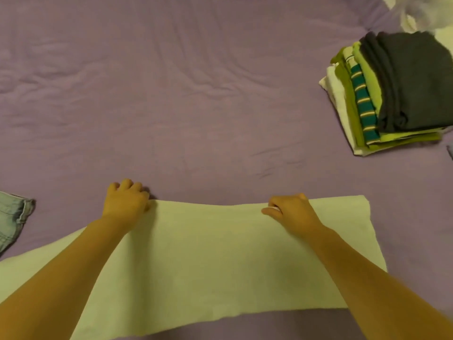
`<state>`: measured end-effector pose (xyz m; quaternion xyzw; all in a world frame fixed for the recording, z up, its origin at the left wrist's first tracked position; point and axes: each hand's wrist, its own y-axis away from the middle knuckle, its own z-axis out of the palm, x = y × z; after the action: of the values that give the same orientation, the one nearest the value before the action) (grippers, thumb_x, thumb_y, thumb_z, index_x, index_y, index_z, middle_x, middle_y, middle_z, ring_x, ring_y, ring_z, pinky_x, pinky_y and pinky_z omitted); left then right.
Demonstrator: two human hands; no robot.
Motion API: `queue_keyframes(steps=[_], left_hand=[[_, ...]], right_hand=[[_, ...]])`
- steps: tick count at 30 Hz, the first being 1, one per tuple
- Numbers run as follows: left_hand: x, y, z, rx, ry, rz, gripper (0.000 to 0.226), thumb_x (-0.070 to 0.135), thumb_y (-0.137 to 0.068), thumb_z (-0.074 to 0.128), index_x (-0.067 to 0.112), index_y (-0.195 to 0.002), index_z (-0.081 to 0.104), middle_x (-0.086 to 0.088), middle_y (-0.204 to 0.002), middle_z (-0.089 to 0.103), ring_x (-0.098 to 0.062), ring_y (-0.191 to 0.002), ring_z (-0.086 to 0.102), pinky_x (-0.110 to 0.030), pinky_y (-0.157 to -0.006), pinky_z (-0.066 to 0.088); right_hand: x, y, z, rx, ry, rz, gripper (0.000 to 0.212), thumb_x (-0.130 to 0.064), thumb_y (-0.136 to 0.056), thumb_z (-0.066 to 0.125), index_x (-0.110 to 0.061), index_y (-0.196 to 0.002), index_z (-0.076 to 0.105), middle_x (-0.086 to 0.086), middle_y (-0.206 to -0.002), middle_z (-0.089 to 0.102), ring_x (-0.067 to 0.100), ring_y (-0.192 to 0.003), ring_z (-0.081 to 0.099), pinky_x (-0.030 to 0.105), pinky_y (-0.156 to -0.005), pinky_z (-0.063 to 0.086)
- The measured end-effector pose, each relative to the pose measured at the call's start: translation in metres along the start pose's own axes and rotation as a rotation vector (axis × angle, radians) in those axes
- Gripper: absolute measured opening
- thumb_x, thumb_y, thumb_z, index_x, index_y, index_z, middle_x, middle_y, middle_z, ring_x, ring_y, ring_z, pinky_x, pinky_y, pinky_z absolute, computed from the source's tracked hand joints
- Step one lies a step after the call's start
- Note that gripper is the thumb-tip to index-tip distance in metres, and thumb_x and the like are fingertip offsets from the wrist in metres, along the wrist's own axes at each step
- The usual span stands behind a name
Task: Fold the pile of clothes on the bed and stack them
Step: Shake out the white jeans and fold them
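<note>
A pale yellow-green cloth [208, 253] lies spread flat across the near part of the purple bed [171, 94]. My left hand [126, 201] grips the cloth's far edge near its left end, fingers curled over it. My right hand [290, 208] pinches the same far edge further right, thumb and fingers closed on the fabric. Both forearms stretch over the cloth. A stack of folded clothes [392, 94] sits at the right, with a dark grey piece on top and green, striped teal and white pieces beneath.
A denim garment [13, 219] lies at the left edge of the bed. White fabric [421, 13] is bunched at the top right corner behind the stack. The bedsheet between the cloth and the far side is wrinkled.
</note>
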<state>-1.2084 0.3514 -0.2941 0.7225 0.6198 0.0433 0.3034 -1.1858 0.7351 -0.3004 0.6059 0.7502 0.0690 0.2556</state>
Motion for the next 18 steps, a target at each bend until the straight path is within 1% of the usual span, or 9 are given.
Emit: queue_keyframes(steps=[1,3,5,7,9,11,13,16,18], left_hand=[[0.007,-0.002,-0.001,-0.004,0.064,0.034,0.033,0.042,-0.097,0.043,0.027,-0.121,0.06,0.006,-0.127,0.051,-0.021,-0.121,0.037,-0.033,-0.097,0.025],[0.021,-0.002,-0.007,-0.044,0.176,0.089,0.037,0.048,-0.093,0.047,0.027,-0.121,0.06,0.005,-0.13,0.049,-0.021,-0.125,0.034,-0.034,-0.098,0.027],[0.04,-0.002,-0.015,-0.067,0.262,0.158,0.042,0.053,-0.089,0.053,0.029,-0.123,0.06,0.005,-0.132,0.047,-0.022,-0.127,0.034,-0.035,-0.098,0.029],[0.067,-0.003,-0.025,-0.052,0.327,0.235,0.041,0.051,-0.089,0.055,0.029,-0.124,0.06,0.005,-0.133,0.047,-0.022,-0.126,0.033,-0.034,-0.097,0.028],[0.1,-0.007,-0.036,-0.027,0.369,0.297,0.038,0.047,-0.092,0.053,0.029,-0.125,0.059,0.006,-0.132,0.048,-0.021,-0.126,0.033,-0.032,-0.098,0.027],[0.131,-0.012,-0.046,-0.015,0.382,0.341,0.04,0.046,-0.093,0.051,0.028,-0.128,0.058,0.006,-0.132,0.048,-0.021,-0.126,0.033,-0.031,-0.098,0.027],[0.157,-0.016,-0.055,-0.001,0.404,0.366,0.043,0.048,-0.092,0.05,0.026,-0.128,0.059,0.005,-0.132,0.049,-0.021,-0.126,0.033,-0.03,-0.096,0.026],[0.19,-0.016,-0.065,-0.011,0.442,0.408,0.046,0.053,-0.093,0.046,0.026,-0.128,0.059,0.005,-0.13,0.049,-0.02,-0.124,0.034,-0.03,-0.094,0.026],[0.214,-0.015,-0.074,-0.037,0.458,0.453,0.047,0.055,-0.093,0.043,0.026,-0.126,0.06,0.004,-0.13,0.05,-0.02,-0.123,0.035,-0.03,-0.094,0.026]], right_hand=[[0.014,0.006,0.001,-0.004,0.028,-0.005,0.029,-0.053,-0.093,0.045,-0.027,-0.085,0.052,-0.009,-0.079,0.054,0.018,-0.082,0.056,0.03,-0.092,0.03],[0.045,0.024,0.003,-0.014,0.104,0.005,0.034,-0.055,-0.094,0.042,-0.029,-0.104,0.061,-0.01,-0.094,0.063,0.014,-0.098,0.058,0.03,-0.1,0.024],[0.072,0.039,0.0,-0.046,0.173,0.044,0.036,-0.051,-0.097,0.037,-0.03,-0.116,0.058,-0.01,-0.109,0.065,0.011,-0.106,0.055,0.031,-0.109,0.016],[0.087,0.041,-0.006,-0.031,0.221,0.076,0.033,-0.046,-0.099,0.035,-0.031,-0.115,0.059,-0.01,-0.109,0.065,0.011,-0.107,0.055,0.031,-0.111,0.014],[0.094,0.032,-0.014,0.078,0.273,0.089,0.029,-0.041,-0.098,0.039,-0.03,-0.107,0.064,-0.008,-0.1,0.068,0.016,-0.102,0.055,0.03,-0.105,0.015],[0.099,0.024,-0.022,0.163,0.283,0.132,0.026,-0.04,-0.096,0.045,-0.026,-0.102,0.066,-0.003,-0.097,0.068,0.021,-0.101,0.054,0.032,-0.102,0.015],[0.111,0.026,-0.024,0.116,0.27,0.184,0.03,-0.045,-0.095,0.046,-0.024,-0.106,0.064,-0.001,-0.103,0.067,0.023,-0.108,0.051,0.039,-0.109,0.012],[0.14,0.048,-0.019,0.029,0.253,0.255,0.037,-0.051,-0.095,0.043,-0.027,-0.117,0.06,-0.007,-0.118,0.06,0.018,-0.122,0.041,0.048,-0.114,0.002],[0.156,0.058,-0.022,0.004,0.204,0.256,0.037,-0.049,-0.095,0.044,-0.026,-0.119,0.059,-0.006,-0.123,0.058,0.018,-0.127,0.038,0.048,-0.114,0.003]])
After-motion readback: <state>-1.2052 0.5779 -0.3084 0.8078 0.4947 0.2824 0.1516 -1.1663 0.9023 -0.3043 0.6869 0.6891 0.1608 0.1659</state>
